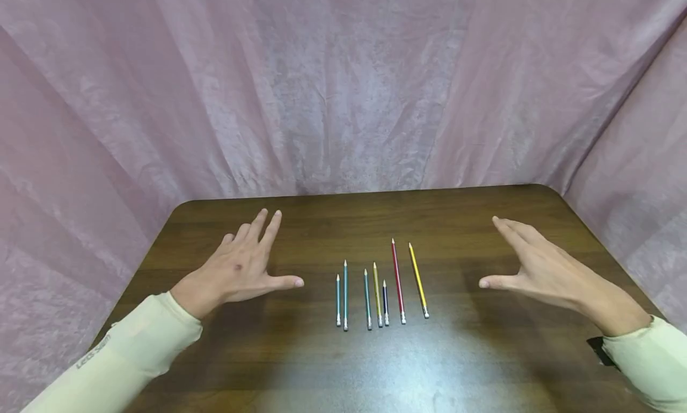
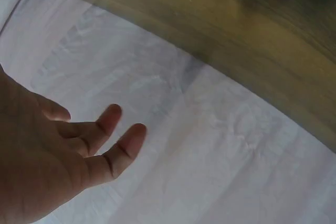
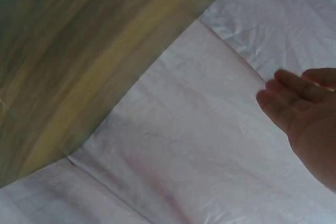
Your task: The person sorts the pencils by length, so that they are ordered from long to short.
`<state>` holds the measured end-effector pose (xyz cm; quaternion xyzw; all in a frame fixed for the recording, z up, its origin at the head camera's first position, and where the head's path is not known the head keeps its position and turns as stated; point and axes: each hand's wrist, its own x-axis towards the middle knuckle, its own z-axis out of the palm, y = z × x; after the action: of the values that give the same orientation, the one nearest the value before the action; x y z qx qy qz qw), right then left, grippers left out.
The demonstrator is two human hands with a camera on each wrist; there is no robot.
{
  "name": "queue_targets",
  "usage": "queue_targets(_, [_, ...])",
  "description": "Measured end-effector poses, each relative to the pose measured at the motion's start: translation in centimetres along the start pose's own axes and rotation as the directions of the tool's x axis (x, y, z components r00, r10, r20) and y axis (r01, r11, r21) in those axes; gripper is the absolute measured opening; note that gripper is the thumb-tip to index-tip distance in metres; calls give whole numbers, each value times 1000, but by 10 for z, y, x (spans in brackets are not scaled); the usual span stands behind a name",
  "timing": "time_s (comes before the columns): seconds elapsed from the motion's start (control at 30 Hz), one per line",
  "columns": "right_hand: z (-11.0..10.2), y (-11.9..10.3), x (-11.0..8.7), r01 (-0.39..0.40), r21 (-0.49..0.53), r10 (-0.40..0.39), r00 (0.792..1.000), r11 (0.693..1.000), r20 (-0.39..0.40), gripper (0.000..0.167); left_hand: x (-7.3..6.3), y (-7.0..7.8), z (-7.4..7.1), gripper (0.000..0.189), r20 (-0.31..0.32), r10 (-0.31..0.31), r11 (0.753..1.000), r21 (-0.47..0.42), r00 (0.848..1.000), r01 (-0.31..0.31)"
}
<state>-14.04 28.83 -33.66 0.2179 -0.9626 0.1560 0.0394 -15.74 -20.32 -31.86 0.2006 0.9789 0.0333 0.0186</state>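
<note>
Several pencils lie in a row on the wooden table, tips pointing away and eraser ends near. From the left come a short teal pencil [image 1: 338,300], a longer teal pencil [image 1: 346,295], another teal pencil [image 1: 367,300], a gold pencil [image 1: 377,294], a short dark pencil [image 1: 385,303], a red pencil [image 1: 398,280] and a yellow pencil [image 1: 418,280]. To their left my left hand [image 1: 244,267] hovers with thumb stretched out, holding nothing. On the other side my right hand [image 1: 542,270] hovers with fingers extended, also holding nothing. Neither hand touches a pencil.
The brown table [image 1: 311,222] has rounded far corners and a bright reflection near its front. Pink velvety curtain [image 1: 349,91] hangs behind and on both sides. Light sleeves [image 1: 155,329] cover both forearms, and a black band [image 1: 600,351] shows at the right wrist.
</note>
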Motion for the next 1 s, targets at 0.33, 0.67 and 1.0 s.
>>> queue_targets(0.33, [8, -10, 11, 35, 90, -37, 999, 995, 19, 85, 14, 20, 13, 126, -74, 76, 997, -4, 994, -76])
queue_targets(0.67, [19, -14, 18, 19, 198, -23, 1000, 980, 19, 57, 27, 43, 25, 98, -84, 94, 984, -143, 992, -105])
queue_targets(1.0, [31, -24, 29, -21, 269, 18, 1000, 963, 13, 43, 40, 76, 39, 64, -127, 134, 951, -263, 983, -164])
